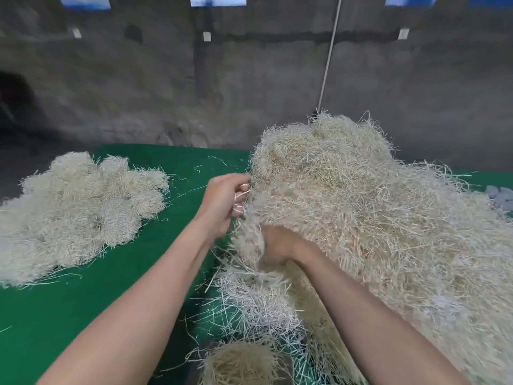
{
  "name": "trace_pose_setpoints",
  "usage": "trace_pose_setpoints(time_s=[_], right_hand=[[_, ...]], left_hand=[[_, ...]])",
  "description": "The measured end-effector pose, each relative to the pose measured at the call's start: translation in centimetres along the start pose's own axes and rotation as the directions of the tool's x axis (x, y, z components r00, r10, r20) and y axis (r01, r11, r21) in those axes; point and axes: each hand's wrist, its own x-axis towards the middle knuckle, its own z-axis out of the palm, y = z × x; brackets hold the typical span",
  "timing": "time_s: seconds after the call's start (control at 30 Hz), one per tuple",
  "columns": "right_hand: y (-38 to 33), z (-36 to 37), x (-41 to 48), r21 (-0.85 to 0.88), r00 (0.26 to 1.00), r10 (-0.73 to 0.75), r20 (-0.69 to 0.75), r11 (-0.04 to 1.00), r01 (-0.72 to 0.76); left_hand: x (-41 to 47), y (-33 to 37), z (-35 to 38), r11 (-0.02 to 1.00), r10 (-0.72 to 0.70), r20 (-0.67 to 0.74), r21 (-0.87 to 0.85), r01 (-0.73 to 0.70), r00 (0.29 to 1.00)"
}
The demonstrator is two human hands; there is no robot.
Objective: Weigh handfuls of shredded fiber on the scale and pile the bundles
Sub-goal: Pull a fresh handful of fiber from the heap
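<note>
Head view is showing two bare arms reaching into the fiber. The left hand [222, 207] is curling its fingers round a few strands at the near edge of the big heap of shredded fiber [374, 218], pinching them against the thumb. The right hand [277, 243], just beside it and lower, is sinking into the same heap. Its fingers are buried and blurred, so I cannot tell whether they are closing on anything.

To my eye a handful is being teased free, and it is calling for a slow, steady pull, since the tangled strands are likely to drag neighbours along.

Far left, the pile of bundles [75, 209] is lying on the green table cover [83, 309], well apart from the heap. Loose whitish strands [249, 298] are littering the cover under the wrists. A small clump [241, 362] is sitting at the bottom edge on something dark, possibly the scale.
</note>
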Motion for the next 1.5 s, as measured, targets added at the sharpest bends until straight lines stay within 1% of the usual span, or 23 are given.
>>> trace_pose_setpoints(time_s=[0.03, 0.1, 0.17, 0.23, 0.33, 0.4, 0.47, 0.53, 0.57, 0.6, 0.67, 0.77, 0.9, 0.97, 1.0, 1.07, 1.13, 1.17, 1.27, 1.33, 1.37, 1.43, 1.5], right_hand=[[1.0, 1.3, 0.8, -0.110, 0.998, 0.042, -0.049, 0.993, -0.047], [2.5, 2.3, 1.6, -0.051, 0.972, 0.052, -0.227, 0.997, -0.065], [3.3, 1.7, 1.5, 0.151, 0.933, -0.004, -0.360, 0.987, 0.062], [3.3, 0.4, 0.8, 0.236, 0.877, -0.042, -0.479, 0.956, 0.174], [3.5, -0.3, -0.1, 0.183, 0.792, -0.063, -0.607, 0.959, 0.217], [4.4, -0.1, -0.4, 0.016, 0.773, -0.135, -0.619, 0.983, 0.185], [6.4, 0.1, -0.6, -0.171, 0.771, -0.164, -0.615, 0.983, 0.072], [9.6, 0.4, -1.2, -0.285, 0.793, -0.067, -0.605, 0.948, -0.138], [11.1, 0.6, -1.7, -0.328, 0.812, 0.007, -0.584, 0.913, -0.244], [12.3, 0.6, -2.2, -0.353, 0.832, 0.077, -0.549, 0.881, -0.314], [12.7, 0.0, -2.8, -0.324, 0.867, 0.111, -0.486, 0.898, -0.297], [9.2, -2.1, -3.0, -0.159, 0.878, -0.007, -0.478, 0.984, -0.079], [3.7, -5.4, -3.3, 0.087, 0.772, -0.112, -0.626, 0.973, 0.212], [1.7, -5.6, -3.0, 0.377, 0.864, -0.108, -0.492, 0.868, 0.323], [0.8, -5.3, -2.8, 0.470, 0.922, -0.089, -0.377, 0.839, 0.273], [0.4, -3.6, -1.8, 0.468, 0.973, -0.031, -0.229, 0.873, 0.138], [1.3, -2.0, -0.9, 0.371, 0.962, 0.062, -0.266, 0.928, 0.042], [2.4, -1.3, -0.1, 0.339, 0.938, 0.093, -0.334, 0.940, 0.027], [4.5, -1.2, 0.6, 0.492, 0.829, 0.258, -0.496, 0.870, 0.023], [6.3, -1.8, 0.6, 0.362, 0.750, 0.269, -0.605, 0.931, -0.042], [7.6, -2.0, 0.5, 0.218, 0.759, 0.231, -0.609, 0.968, -0.120], [10.1, -2.6, -0.1, -0.026, 0.810, 0.239, -0.536, 0.954, -0.299], [11.7, -3.4, -0.8, -0.131, 0.860, 0.286, -0.422, 0.919, -0.371]], left_hand=[[0.2, 0.2, -0.3, 0.994, 0.040, -0.001, 0.105, -0.040, 0.999], [0.7, -0.2, -1.0, 0.882, 0.090, 0.039, 0.462, -0.097, 0.995], [0.8, -1.6, -1.4, 0.738, -0.090, 0.164, 0.673, -0.045, 0.982], [0.7, -3.3, -1.3, 0.710, -0.325, 0.237, 0.701, 0.071, 0.916], [-0.1, -4.3, 0.0, 0.862, -0.354, 0.205, 0.451, 0.233, 0.913], [-0.2, -4.1, 0.6, 0.911, -0.338, 0.157, 0.301, 0.281, 0.928], [0.3, -3.1, 0.4, 0.940, -0.342, 0.154, 0.069, 0.335, 0.927], [0.8, -1.5, -0.3, 0.886, -0.338, 0.197, -0.262, 0.382, 0.920], [1.1, -0.7, -0.7, 0.859, -0.313, 0.195, -0.359, 0.365, 0.929], [1.2, 0.0, -1.0, 0.873, -0.291, 0.162, -0.359, 0.330, 0.943], [1.3, 0.6, -0.8, 0.934, -0.250, 0.101, -0.237, 0.267, 0.963], [1.3, 0.3, 0.3, 0.971, -0.238, 0.051, -0.001, 0.238, 0.970], [0.6, 0.4, 1.5, 0.969, -0.239, 0.062, 0.074, 0.235, 0.969], [0.4, 0.7, 1.5, 0.976, -0.218, 0.100, 0.004, 0.218, 0.971], [0.2, 1.1, 1.6, 0.974, -0.202, 0.145, -0.076, 0.214, 0.969], [-0.1, 2.2, 1.3, 0.944, -0.131, 0.230, -0.268, 0.193, 0.964], [0.1, 3.4, 0.8, 0.919, -0.075, 0.194, -0.367, 0.143, 0.978], [0.3, 3.8, 0.5, 0.944, -0.050, 0.176, -0.312, 0.104, 0.983], [0.5, 3.4, 0.2, 0.996, -0.063, 0.111, 0.065, 0.056, 0.992], [0.5, 2.5, 0.1, 0.993, -0.112, 0.049, 0.042, 0.110, 0.992], [0.4, 2.2, 0.0, 0.987, -0.151, 0.076, -0.045, 0.155, 0.986], [0.3, 2.0, -0.6, 0.956, -0.175, 0.140, -0.212, 0.202, 0.975], [0.6, 1.8, -1.1, 0.950, -0.209, 0.105, -0.213, 0.227, 0.972]])
